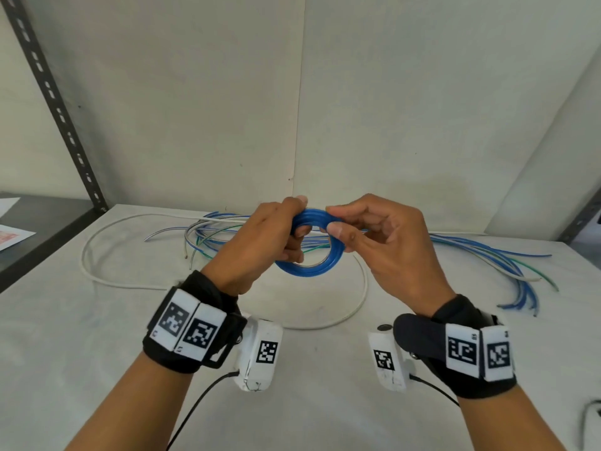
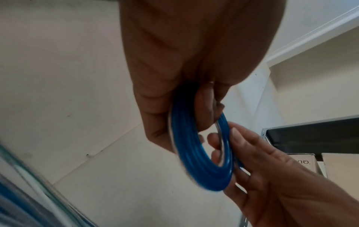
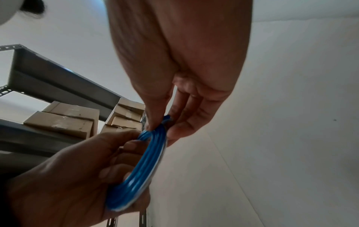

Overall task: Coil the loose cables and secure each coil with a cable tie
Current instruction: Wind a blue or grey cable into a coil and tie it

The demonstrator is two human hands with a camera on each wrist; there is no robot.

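A blue cable wound into a small coil (image 1: pixel 305 266) hangs in the air above the white table (image 1: pixel 309 402). My left hand (image 1: pixel 297 219) grips the coil's left side, fingers curled through its middle and thumb on top. My right hand (image 1: pixel 333 219) pinches the coil's top right edge between thumb and forefinger. The left wrist view shows the coil (image 2: pixel 194 153) edge-on under my left fingers (image 2: pixel 204 107), with a pale strand along its rim. In the right wrist view my right fingertips (image 3: pixel 174 130) pinch the coil (image 3: pixel 147 161) at its top. I see no cable tie.
Loose blue, green and white wires (image 1: pixel 487 255) lie across the table behind my hands. A long white cable (image 1: pixel 85 255) loops around the table's middle. A slotted shelf post (image 1: pixel 55 102) and a dark shelf (image 1: pixel 48 222) stand at left. Cardboard boxes (image 3: pixel 64 121) sit on shelving.
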